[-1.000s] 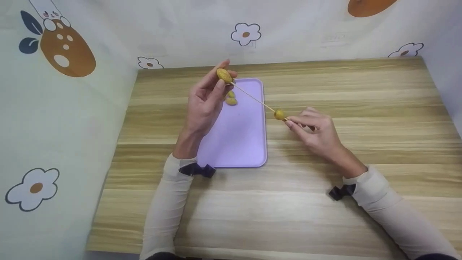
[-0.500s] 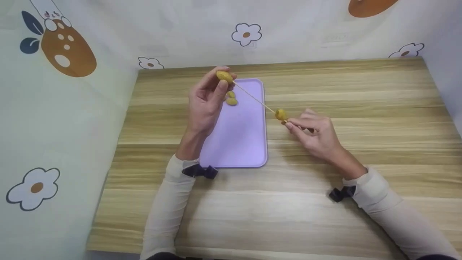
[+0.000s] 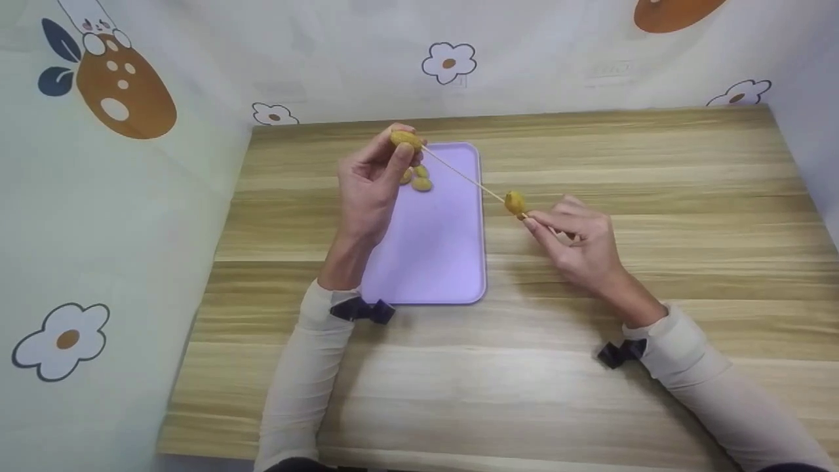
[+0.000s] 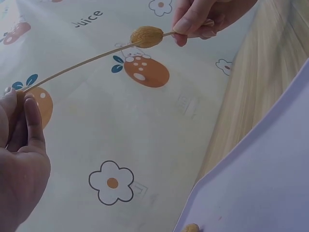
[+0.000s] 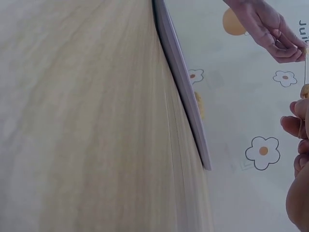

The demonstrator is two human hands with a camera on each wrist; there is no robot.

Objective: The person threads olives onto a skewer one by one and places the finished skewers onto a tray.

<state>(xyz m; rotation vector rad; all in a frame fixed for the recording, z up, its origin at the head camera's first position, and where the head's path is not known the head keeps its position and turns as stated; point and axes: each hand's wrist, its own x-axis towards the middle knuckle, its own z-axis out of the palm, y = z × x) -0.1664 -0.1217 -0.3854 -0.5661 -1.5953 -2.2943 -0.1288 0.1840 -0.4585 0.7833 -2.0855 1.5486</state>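
A thin wooden skewer (image 3: 462, 175) slants in the air between both hands. My left hand (image 3: 370, 190) holds a yellow-brown oval fruit (image 3: 406, 139) at its upper end, thumb on one side. Whether the tip is inside that fruit is hidden. Lower down, a second fruit (image 3: 515, 202) is threaded on the skewer; in the left wrist view this fruit (image 4: 147, 36) looks wrinkled. Just past it, my right hand (image 3: 580, 242) pinches the skewer between thumb and index finger. Several similar fruits (image 3: 421, 184) lie on the tray, partly behind the left hand.
The lilac tray (image 3: 439, 262) lies on the wood-grain table (image 3: 623, 157), under the left forearm. Light patterned sheets (image 3: 354, 59) rise behind the table and at its left. A black strap (image 3: 364, 311) sits round the left sleeve.
The left fingers have drawn in round the upper fruit and shifted slightly left. The right hand with the lower fruit has edged right, and the fruit has tilted. More tray fruits show.
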